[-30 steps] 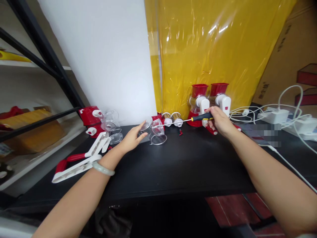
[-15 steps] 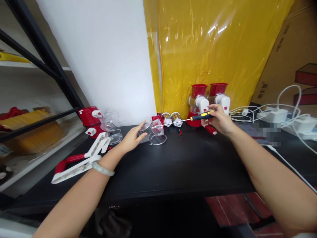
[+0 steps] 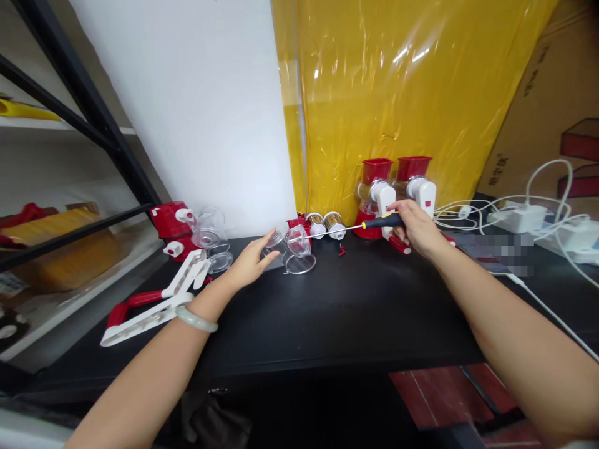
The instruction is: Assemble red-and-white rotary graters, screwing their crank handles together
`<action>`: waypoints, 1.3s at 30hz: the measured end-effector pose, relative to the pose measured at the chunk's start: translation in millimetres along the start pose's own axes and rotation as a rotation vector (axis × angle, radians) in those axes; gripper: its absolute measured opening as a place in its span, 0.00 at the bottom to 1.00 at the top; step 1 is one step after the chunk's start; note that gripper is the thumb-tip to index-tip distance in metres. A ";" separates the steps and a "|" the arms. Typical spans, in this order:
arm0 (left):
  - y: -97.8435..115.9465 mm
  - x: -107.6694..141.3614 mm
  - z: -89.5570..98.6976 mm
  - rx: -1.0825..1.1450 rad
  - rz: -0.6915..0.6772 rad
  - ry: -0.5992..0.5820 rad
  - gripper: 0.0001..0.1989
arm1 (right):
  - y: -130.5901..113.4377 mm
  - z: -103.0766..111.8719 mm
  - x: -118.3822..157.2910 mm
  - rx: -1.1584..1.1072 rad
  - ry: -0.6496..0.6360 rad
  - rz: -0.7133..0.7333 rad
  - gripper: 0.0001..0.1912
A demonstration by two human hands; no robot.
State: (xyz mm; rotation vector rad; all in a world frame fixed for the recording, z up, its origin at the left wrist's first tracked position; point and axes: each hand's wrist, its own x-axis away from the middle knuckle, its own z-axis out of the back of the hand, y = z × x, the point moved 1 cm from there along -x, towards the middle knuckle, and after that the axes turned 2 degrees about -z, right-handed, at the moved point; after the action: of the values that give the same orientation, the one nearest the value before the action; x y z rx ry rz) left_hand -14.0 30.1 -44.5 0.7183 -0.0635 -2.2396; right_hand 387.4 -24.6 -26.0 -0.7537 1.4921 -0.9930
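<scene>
My right hand point(image 3: 414, 227) is wrapped round the black and yellow handle of a screwdriver point(image 3: 381, 221). Its long metal shaft runs left, almost level, with the tip inside the opening of a clear plastic grater body point(image 3: 299, 246) lying on its side. My left hand point(image 3: 253, 262) holds the left end of that body, thumb in front and fingers along the back. Just behind it are a red part and two metal grater drums point(image 3: 334, 226) with white ends. A small red piece point(image 3: 342, 250) lies in front of the drums.
Two assembled red and white drum graters point(image 3: 377, 193) stand at the back right. Red bases point(image 3: 171, 227), clear parts point(image 3: 208, 231) and white crank arms with red handles point(image 3: 140, 315) lie left. Chargers and white cables point(image 3: 524, 218) crowd the right, beside a dark tablet.
My right hand has turned on the screwdriver handle, its back now facing up more and covering more of the handle. My left hand and the clear body stay in place.
</scene>
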 end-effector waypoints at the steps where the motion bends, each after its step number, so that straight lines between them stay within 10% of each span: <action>1: 0.1 0.0 0.1 0.001 0.001 0.000 0.37 | 0.3 0.1 -0.1 -0.006 -0.009 -0.015 0.21; 39: -4.3 0.4 -2.1 0.015 0.017 -0.001 0.36 | 5.0 0.4 -4.0 -0.109 0.032 -0.016 0.23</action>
State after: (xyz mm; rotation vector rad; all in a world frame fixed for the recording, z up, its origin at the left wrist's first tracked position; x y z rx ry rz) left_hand -15.9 33.3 -47.6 0.7220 -0.0871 -2.2250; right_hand 388.7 -18.9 -28.7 -0.8315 1.5798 -0.9450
